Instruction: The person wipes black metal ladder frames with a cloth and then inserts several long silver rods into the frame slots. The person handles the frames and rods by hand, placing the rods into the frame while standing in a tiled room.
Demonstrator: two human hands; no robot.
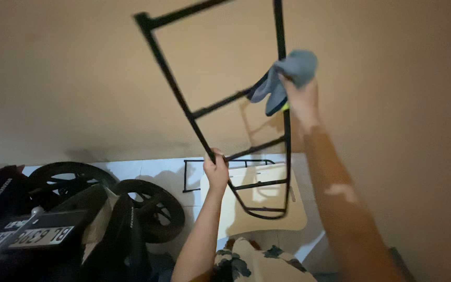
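Black metal ladder-like frame (220, 104) is raised against the beige wall; the left hand (216, 169) clenches its left rail to steady it while the right hand (301, 96) presses a bunched blue-grey cloth (288, 73) onto the right rail.

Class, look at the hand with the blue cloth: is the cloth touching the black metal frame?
Touching. The head view shows the right hand pressing the blue cloth against the black metal frame, its folds overlapping the side rail.

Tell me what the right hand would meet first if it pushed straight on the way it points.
Likely the beige wall. The right hand presses a blue cloth on the black metal frame, pointing up and away; depth is unclear.
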